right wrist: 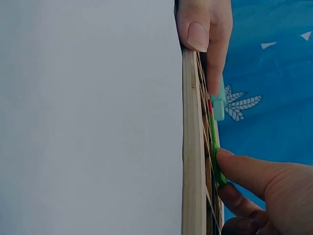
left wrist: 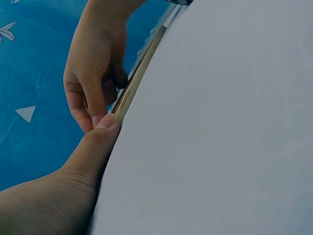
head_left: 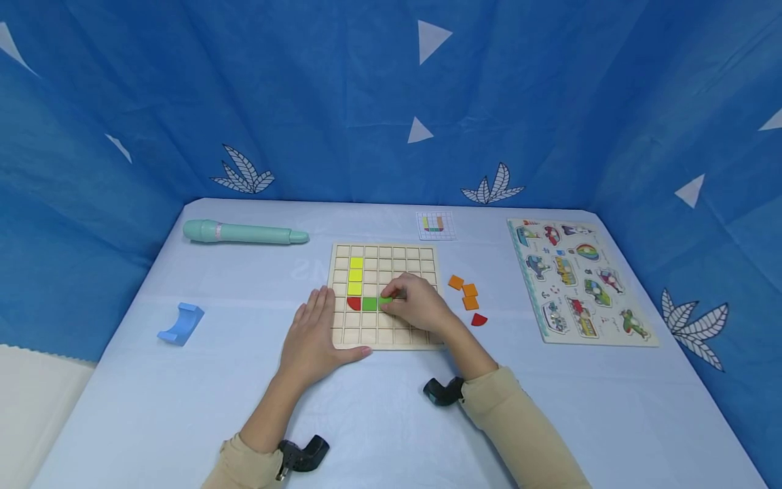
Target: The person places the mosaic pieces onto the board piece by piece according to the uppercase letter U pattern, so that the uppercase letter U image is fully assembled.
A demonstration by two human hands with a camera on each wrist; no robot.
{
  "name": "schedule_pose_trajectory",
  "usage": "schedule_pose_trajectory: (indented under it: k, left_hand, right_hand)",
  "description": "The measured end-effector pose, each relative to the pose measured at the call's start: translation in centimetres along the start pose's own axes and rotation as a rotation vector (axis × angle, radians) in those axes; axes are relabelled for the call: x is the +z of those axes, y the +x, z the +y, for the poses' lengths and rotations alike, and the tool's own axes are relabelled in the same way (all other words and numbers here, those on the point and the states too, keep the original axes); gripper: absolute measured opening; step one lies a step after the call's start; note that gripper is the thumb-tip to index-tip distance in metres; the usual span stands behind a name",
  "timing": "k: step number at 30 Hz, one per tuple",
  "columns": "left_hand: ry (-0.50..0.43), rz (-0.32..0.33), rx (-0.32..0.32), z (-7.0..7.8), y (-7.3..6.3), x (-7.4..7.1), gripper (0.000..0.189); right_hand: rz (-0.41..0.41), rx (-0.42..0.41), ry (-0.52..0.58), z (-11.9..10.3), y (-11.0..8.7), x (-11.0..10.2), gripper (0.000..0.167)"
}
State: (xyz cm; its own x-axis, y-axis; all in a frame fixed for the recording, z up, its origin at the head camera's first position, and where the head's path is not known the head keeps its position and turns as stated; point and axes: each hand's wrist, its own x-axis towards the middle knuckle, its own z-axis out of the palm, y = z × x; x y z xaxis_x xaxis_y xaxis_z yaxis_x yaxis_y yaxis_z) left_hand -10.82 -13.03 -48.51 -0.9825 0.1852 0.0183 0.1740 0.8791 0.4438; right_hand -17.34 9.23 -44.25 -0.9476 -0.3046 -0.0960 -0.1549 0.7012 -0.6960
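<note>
A wooden grid board lies on the table between the hands. My left hand rests with straight fingers along its left edge, thumb at the front edge. Over the middle of the grid, my right hand pinches a green tile between thumb and fingertips, mostly covered by them in the head view. Left of that, another green square tile sits in a cell, beside a red quarter-circle tile. Above the red one, several yellow square tiles form a column.
Orange square tiles and a red quarter-circle piece lie right of the board. Behind it is a small pattern card. A picture puzzle board lies at right; a mint-green microphone-shaped object and a blue curved stand at left.
</note>
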Motion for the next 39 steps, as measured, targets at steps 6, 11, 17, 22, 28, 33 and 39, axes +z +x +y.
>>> schedule_pose_trajectory:
  k: [6,11,17,22,28,33,39]
  left_hand:
    - [-0.001,-0.007,-0.002,0.1,0.0,0.0,0.135]
    - [-0.007,-0.009,-0.007,0.3,0.0,0.0,0.135]
    - [-0.008,-0.002,-0.009,0.4,0.0,0.1,0.135]
    - [-0.011,0.008,-0.010,0.4,0.0,0.2,0.135]
    - [-0.022,0.012,-0.010,0.4,0.0,0.2,0.135]
    - [-0.020,0.006,-0.017,0.3,0.0,0.2,0.134]
    - [-0.025,0.003,-0.017,0.2,0.0,0.2,0.134]
  right_hand:
    - [-0.008,-0.006,-0.010,0.1,-0.3,-0.2,0.008]
    - [-0.013,0.003,-0.041,0.1,-0.7,-0.5,0.013]
    - [0.008,0.003,0.001,0.7,-1.8,-1.9,0.021]
    - [0.010,-0.021,0.031,2.0,-2.8,-3.6,0.021]
    - [0.015,-0.007,0.055,3.8,-4.3,-5.6,0.020]
    - [0.050,0.035,0.056,5.6,-5.7,-7.0,0.019]
    - [0.092,0.072,0.015,7.3,-7.1,-8.4,0.019]
